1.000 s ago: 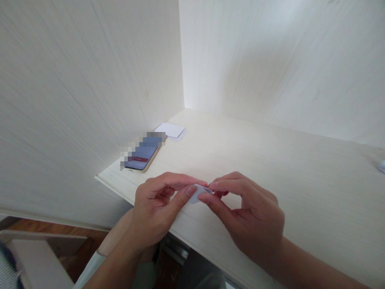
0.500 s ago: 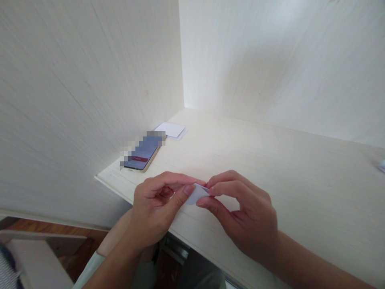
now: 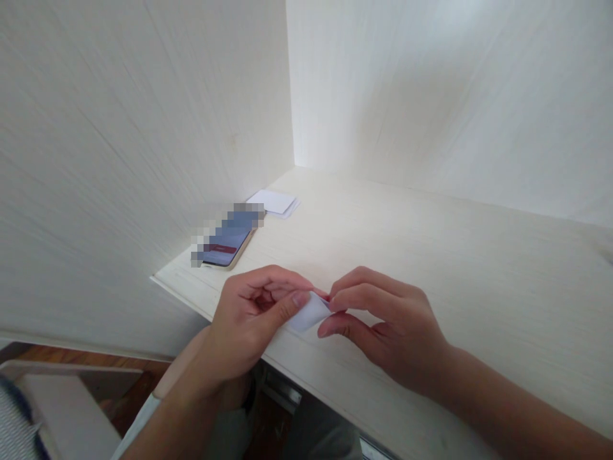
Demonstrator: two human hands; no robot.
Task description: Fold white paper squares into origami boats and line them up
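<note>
A small piece of white paper (image 3: pixel 309 312), folded or curled, is held between my two hands just above the front edge of the desk. My left hand (image 3: pixel 258 313) pinches its left part, thumb on top and fingers behind. At its right corner, the fingertips of my right hand (image 3: pixel 383 322) grip the paper, while the right thumb sits slightly lower, near its edge. My fingers hide the far side of the paper, so its full shape cannot be made out.
Left of my hands lies a phone (image 3: pixel 232 239), its screen lit and partly blurred out. Behind it is a small stack of white paper (image 3: pixel 274 201). Pale panels (image 3: pixel 143 128) enclose the desk (image 3: pixel 431 243) at the left and back. My legs are below the desk edge.
The right thumb has shifted slightly down and away from the paper, showing more of its lower part. The view has moved a little.
</note>
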